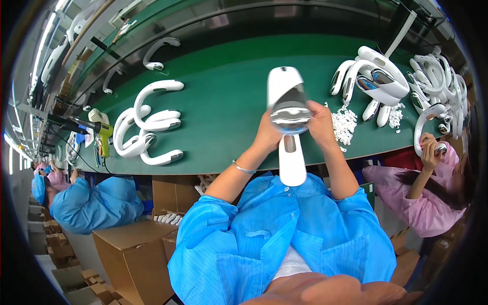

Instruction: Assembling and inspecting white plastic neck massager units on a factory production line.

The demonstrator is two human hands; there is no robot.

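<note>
In front of my chest, above the green workbench (223,101), I hold up a white curved plastic device (285,84) with a glossy silver-grey middle. Its shape matches the U-shaped pieces on the bench. My left hand (267,131) is closed on its left side and my right hand (320,126) on its right side. Some of the fingers are hidden behind the device. Just right of my right hand lies a pile of small white plastic parts (344,126). Several more white U-shaped devices (147,122) lie to the left, overlapping one another.
Stacked white devices (384,84) stand at the right beside a second pile of small parts (395,116). A heap of devices (437,81) lies farther right, near a co-worker in pink (427,193). Left are a yellow-green hot-air gun (104,136), a cardboard box (133,249) and a co-worker in blue (96,203).
</note>
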